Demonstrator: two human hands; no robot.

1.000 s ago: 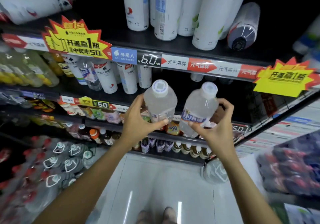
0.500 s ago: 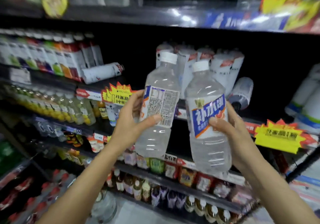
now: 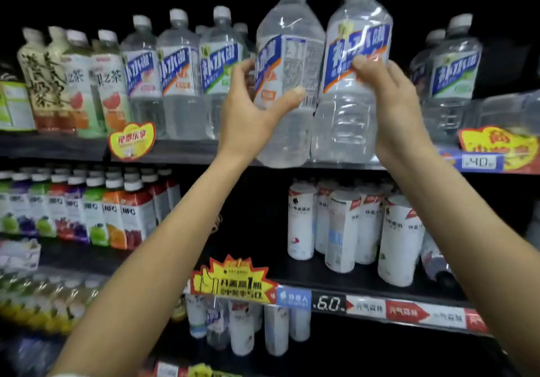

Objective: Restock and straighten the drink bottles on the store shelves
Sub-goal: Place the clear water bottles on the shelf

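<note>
Clear plastic bottles with blue-white labels fill both my hands — the left hand (image 3: 248, 113) grasps one bottle (image 3: 287, 84), the right hand (image 3: 391, 99) grasps the other (image 3: 350, 108), side by side at the upper black shelf (image 3: 175, 150) edge.

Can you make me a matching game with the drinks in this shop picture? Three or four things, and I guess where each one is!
Things:
1. left hand
2. right hand
3. yellow starburst sign
4. juice cartons

Places:
A. grips the bottle whose blue label faces us
B. on the shelf edge beside the 6.0 price tag
C. second shelf down, on the left
D. grips the bottle showing its small-print side

Pairs: 1-D, 2-A, 3-B, 4-C
</note>
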